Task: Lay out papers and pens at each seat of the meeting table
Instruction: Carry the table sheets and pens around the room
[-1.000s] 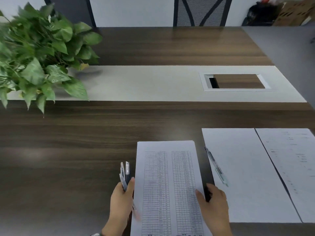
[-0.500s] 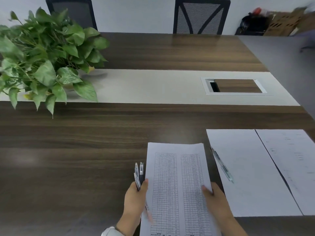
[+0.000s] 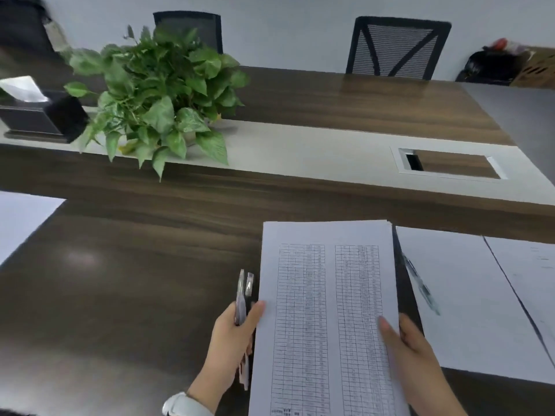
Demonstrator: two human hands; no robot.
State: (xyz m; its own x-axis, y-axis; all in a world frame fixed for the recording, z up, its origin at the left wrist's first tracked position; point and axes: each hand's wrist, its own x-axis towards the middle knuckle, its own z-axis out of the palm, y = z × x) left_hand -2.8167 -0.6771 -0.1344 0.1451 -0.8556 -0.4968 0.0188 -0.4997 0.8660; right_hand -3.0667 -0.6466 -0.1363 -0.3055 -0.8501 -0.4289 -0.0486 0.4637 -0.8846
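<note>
— What's on the head camera?

— I see both hands holding a stack of printed papers (image 3: 327,313) above the dark meeting table (image 3: 126,265). My left hand (image 3: 231,340) pinches the stack's left edge with the thumb on top, and its fingers also curl round a bunch of pens (image 3: 244,292) that stick up just beside the paper. My right hand (image 3: 411,346) grips the right edge, thumb lying on the printed grid.

— Anything set down?

— To the right, two sheets lie side by side on the table: a blank sheet (image 3: 468,301) with a pen (image 3: 420,283) lying along its left side, and a second sheet (image 3: 534,274) touching it. Another sheet's corner (image 3: 21,217) shows at far left.

— Beyond that?

— A leafy plant (image 3: 156,97) and a black tissue box (image 3: 39,115) on the pale centre strip, with two mesh chairs (image 3: 396,46) across the table.
</note>
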